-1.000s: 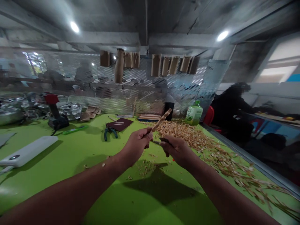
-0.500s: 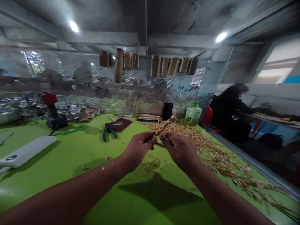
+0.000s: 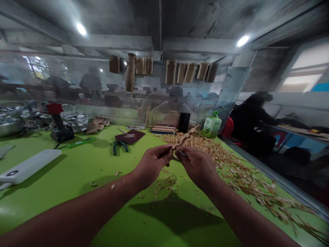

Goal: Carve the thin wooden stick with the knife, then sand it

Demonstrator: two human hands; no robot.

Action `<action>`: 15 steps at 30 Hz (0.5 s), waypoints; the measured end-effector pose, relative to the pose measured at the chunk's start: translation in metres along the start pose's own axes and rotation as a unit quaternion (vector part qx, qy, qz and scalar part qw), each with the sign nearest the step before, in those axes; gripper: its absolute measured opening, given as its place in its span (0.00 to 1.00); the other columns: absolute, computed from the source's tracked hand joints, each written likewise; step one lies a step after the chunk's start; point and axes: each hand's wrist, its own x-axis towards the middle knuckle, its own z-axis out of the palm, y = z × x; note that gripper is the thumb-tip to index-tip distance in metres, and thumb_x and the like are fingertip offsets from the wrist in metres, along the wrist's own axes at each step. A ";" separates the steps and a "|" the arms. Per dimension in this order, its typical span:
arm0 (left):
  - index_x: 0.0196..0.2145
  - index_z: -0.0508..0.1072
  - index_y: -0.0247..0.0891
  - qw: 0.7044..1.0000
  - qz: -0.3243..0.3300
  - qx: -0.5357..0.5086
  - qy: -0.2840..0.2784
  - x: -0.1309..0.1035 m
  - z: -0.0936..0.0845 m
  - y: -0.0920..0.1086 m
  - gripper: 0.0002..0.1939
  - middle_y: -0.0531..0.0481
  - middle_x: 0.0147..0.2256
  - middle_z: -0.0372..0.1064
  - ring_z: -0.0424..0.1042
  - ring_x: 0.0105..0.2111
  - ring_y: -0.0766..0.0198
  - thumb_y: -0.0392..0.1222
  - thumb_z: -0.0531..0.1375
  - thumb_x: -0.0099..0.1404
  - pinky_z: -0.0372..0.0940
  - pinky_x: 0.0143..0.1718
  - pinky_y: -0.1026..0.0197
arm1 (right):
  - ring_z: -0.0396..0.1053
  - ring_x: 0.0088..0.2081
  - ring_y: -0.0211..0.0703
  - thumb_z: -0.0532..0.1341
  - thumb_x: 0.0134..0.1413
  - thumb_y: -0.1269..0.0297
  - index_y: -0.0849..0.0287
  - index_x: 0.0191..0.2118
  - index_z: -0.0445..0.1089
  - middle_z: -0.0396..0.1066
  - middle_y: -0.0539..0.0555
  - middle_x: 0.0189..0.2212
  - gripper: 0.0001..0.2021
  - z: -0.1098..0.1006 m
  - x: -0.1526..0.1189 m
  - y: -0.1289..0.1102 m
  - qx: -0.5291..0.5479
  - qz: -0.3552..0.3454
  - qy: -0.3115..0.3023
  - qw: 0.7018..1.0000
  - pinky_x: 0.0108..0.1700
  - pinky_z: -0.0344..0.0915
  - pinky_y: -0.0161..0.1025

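A thin, notched piece of wood [image 3: 185, 138] slants up and to the right from between my hands. My left hand [image 3: 155, 161] is closed on its lower end, thumb and fingers pinched together. Close beside it, my right hand [image 3: 197, 163] is closed round a small tool with a grey, metallic-looking part [image 3: 182, 153]; most of that tool is hidden in the fingers. Small wood chips [image 3: 167, 183] lie on the green table [image 3: 113, 216] below the hands, and a larger heap of shavings [image 3: 226, 157] spreads behind and to the right.
Pliers [image 3: 120, 145] and a dark sheet [image 3: 132, 137] lie left of centre. Further left are a white device [image 3: 33, 166], a green cutter [image 3: 81, 142] and a red-topped tool [image 3: 59, 123]. A green bottle [image 3: 212, 125] stands at the back. A person [image 3: 253, 120] sits at the right.
The piece of wood has turned slightly, its far end now lower and further right. Both hands stay in nearly the same place, still closed.
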 end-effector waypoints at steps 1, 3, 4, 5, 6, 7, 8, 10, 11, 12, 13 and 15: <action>0.39 0.80 0.35 1.000 0.000 -0.002 0.002 0.000 0.001 0.001 0.15 0.50 0.30 0.73 0.59 0.25 0.71 0.40 0.68 0.52 0.59 0.28 0.65 | 0.73 0.38 0.46 0.52 0.64 0.59 0.54 0.39 0.73 0.77 0.54 0.38 0.13 0.000 0.000 0.000 0.005 -0.002 0.001 1.000 0.38 0.64 0.39; 0.39 0.80 0.36 1.000 -0.002 0.001 -0.001 0.000 0.001 0.002 0.15 0.50 0.30 0.73 0.59 0.25 0.70 0.40 0.68 0.52 0.60 0.28 0.64 | 0.73 0.37 0.46 0.52 0.63 0.60 0.54 0.39 0.73 0.77 0.54 0.37 0.13 0.000 0.000 0.000 0.010 -0.004 0.002 1.000 0.37 0.64 0.39; 0.39 0.80 0.36 1.000 -0.003 0.005 -0.004 -0.001 0.001 0.002 0.15 0.50 0.30 0.73 0.59 0.25 0.70 0.41 0.68 0.52 0.60 0.29 0.64 | 0.73 0.37 0.46 0.53 0.63 0.60 0.54 0.39 0.73 0.77 0.54 0.36 0.12 0.000 0.000 0.000 0.012 -0.004 0.001 1.000 0.37 0.64 0.38; 0.39 0.80 0.36 1.000 -0.004 0.008 -0.006 -0.001 0.001 0.003 0.15 0.50 0.30 0.73 0.59 0.25 0.70 0.41 0.67 0.52 0.60 0.29 0.64 | 0.73 0.37 0.46 0.53 0.63 0.60 0.54 0.39 0.73 0.77 0.54 0.36 0.12 0.000 0.000 0.000 0.014 -0.003 0.000 1.000 0.37 0.63 0.38; 0.40 0.80 0.36 1.000 -0.004 0.010 -0.005 -0.001 0.001 0.003 0.15 0.50 0.30 0.73 0.59 0.25 0.70 0.41 0.67 0.52 0.59 0.29 0.64 | 0.73 0.37 0.45 0.53 0.63 0.60 0.54 0.39 0.73 0.77 0.54 0.37 0.12 0.000 0.000 0.000 0.016 -0.001 -0.002 1.000 0.37 0.63 0.38; 0.40 0.80 0.36 1.000 -0.004 0.011 -0.003 -0.001 0.000 0.003 0.16 0.49 0.31 0.74 0.59 0.25 0.70 0.41 0.68 0.52 0.59 0.29 0.64 | 0.73 0.37 0.45 0.53 0.63 0.60 0.54 0.39 0.73 0.77 0.54 0.37 0.12 0.000 0.000 0.000 0.017 0.002 -0.003 1.000 0.37 0.63 0.38; 0.41 0.80 0.36 1.000 -0.004 0.012 0.000 -0.001 0.000 0.002 0.16 0.49 0.31 0.74 0.59 0.25 0.70 0.41 0.68 0.52 0.59 0.29 0.64 | 0.73 0.37 0.46 0.52 0.63 0.60 0.54 0.39 0.73 0.77 0.54 0.37 0.12 0.000 0.000 0.000 0.016 0.006 -0.003 1.000 0.37 0.63 0.39; 0.41 0.80 0.36 1.000 -0.006 0.017 0.002 -0.001 -0.001 0.002 0.17 0.49 0.31 0.73 0.59 0.25 0.70 0.41 0.67 0.53 0.59 0.29 0.64 | 0.73 0.37 0.46 0.52 0.64 0.59 0.54 0.39 0.73 0.77 0.54 0.37 0.13 0.000 0.000 0.000 0.012 0.014 -0.003 1.000 0.37 0.63 0.39; 0.42 0.79 0.36 1.000 -0.006 0.022 0.000 -0.001 -0.001 0.001 0.17 0.49 0.31 0.73 0.59 0.25 0.70 0.41 0.67 0.53 0.59 0.29 0.64 | 0.73 0.37 0.46 0.52 0.64 0.59 0.53 0.39 0.73 0.77 0.53 0.37 0.13 0.000 0.000 0.000 0.010 0.018 -0.005 1.000 0.37 0.63 0.39; 0.42 0.79 0.36 1.000 -0.005 0.025 -0.002 0.000 -0.002 0.000 0.17 0.49 0.31 0.73 0.59 0.25 0.70 0.41 0.67 0.53 0.59 0.29 0.64 | 0.73 0.37 0.46 0.52 0.64 0.59 0.53 0.39 0.73 0.77 0.53 0.37 0.13 0.000 0.000 0.000 0.008 0.020 -0.006 1.000 0.37 0.63 0.39; 0.42 0.79 0.36 1.000 -0.003 0.026 -0.005 0.000 -0.002 0.000 0.17 0.49 0.31 0.73 0.58 0.25 0.70 0.41 0.66 0.54 0.59 0.29 0.64 | 0.73 0.38 0.46 0.52 0.64 0.59 0.53 0.39 0.73 0.77 0.53 0.37 0.13 0.000 -0.001 0.000 0.007 0.019 -0.006 1.000 0.37 0.63 0.39; 0.42 0.79 0.37 1.000 0.003 0.030 -0.009 0.000 -0.002 -0.001 0.17 0.50 0.31 0.73 0.58 0.25 0.70 0.42 0.66 0.54 0.59 0.29 0.64 | 0.73 0.39 0.46 0.51 0.64 0.59 0.53 0.39 0.72 0.77 0.53 0.38 0.13 0.000 0.000 0.000 0.006 0.016 -0.009 1.000 0.38 0.63 0.39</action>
